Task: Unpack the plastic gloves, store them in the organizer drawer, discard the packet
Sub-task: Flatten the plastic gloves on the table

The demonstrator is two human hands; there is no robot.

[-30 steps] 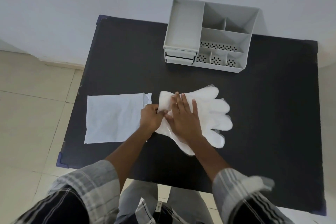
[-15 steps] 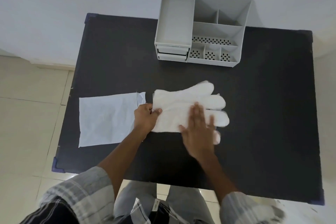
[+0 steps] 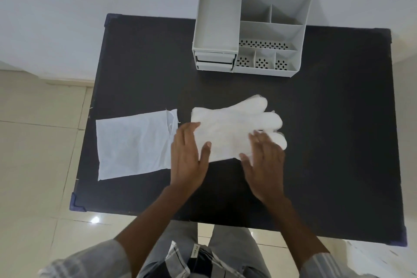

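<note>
Now both hands sit flat at the glove stack, gripping nothing.

Nearest, the left hand point(image 3: 188, 156) and right hand point(image 3: 265, 165) have their fingers point(image 3: 256, 140) spread wide, resting at the near edge of the gloves point(image 3: 232, 131) on the table point(image 3: 327, 142). Just beside them to the left lies the emptied packet point(image 3: 133, 144). Farther back stands the organizer point(image 3: 250, 31), its drawers point(image 3: 214, 61) shut. The thin, slippery gloves could fan apart or slide off when lifted. A loosely gathered stack might also jam in the shallow drawer.
</note>
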